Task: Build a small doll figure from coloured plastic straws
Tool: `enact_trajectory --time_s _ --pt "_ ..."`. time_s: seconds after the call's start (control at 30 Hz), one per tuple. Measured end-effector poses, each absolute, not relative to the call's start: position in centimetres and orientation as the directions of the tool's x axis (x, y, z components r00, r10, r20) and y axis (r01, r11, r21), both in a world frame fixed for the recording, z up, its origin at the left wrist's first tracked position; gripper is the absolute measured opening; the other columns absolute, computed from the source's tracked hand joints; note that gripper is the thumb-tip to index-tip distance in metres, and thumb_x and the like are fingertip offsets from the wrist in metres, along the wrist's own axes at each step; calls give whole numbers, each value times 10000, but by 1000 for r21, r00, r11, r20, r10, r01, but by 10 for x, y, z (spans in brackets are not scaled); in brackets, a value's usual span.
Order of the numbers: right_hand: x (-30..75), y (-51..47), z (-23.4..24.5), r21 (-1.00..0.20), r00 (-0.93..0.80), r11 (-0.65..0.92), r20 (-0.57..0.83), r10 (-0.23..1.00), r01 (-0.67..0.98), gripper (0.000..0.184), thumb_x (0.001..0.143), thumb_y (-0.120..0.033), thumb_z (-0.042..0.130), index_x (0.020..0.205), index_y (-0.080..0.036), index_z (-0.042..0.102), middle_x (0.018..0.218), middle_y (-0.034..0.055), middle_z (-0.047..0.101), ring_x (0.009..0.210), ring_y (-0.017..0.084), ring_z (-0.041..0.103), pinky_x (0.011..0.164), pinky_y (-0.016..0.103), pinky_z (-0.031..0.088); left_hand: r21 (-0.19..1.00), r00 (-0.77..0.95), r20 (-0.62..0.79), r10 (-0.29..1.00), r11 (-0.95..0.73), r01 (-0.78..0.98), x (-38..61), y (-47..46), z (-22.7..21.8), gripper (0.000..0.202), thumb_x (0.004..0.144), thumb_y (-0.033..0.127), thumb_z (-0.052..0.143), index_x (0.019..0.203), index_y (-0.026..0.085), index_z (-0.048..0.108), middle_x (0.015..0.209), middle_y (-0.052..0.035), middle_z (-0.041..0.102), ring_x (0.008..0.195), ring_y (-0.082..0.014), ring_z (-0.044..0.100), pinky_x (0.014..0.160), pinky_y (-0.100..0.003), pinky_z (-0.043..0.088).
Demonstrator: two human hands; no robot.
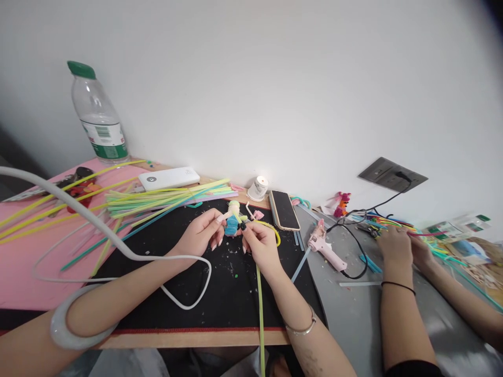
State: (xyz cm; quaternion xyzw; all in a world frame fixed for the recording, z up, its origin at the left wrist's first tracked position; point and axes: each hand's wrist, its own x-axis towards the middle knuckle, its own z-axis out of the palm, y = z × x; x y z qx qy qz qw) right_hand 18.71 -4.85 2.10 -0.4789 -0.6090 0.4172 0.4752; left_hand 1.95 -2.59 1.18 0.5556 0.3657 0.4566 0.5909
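Note:
Over the black mat (pixel 220 293), both my hands are at a small pipe-cleaner figure (pixel 231 225) with a blue body and a pale yellow-green top. My left hand (pixel 202 233) is closed in a pinch on the figure's left side, with a pale strip at its fingertips. From the right, my right hand (pixel 260 245) pinches a yellow pipe cleaner against the figure. A small dark spot shows at those fingertips; I cannot make out what it is. A long yellow-green pipe cleaner (pixel 260 314) hangs below my right hand past the table edge.
Bundled pipe cleaners (pixel 165 201), a white power bank (pixel 168 178), a paper cup (pixel 258 188) and a phone (pixel 284 210) lie beyond my hands. At right are a pink glue gun (pixel 326 248) and another person's hands (pixel 396 246). A white cable (pixel 118 246) crosses my left arm.

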Motion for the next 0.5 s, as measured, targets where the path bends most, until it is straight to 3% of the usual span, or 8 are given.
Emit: enact_trajectory --time_s 0.5 --pt "188 -47 22 -973 -111 131 111 988 192 294 831 -376 559 657 -146 619 424 -48 472 373 63 378 410 202 282 989 349 113 930 -73 -126 20 -24 7 262 910 416 436 794 182 450 538 55 498 433 -77 434 409 -184 358"
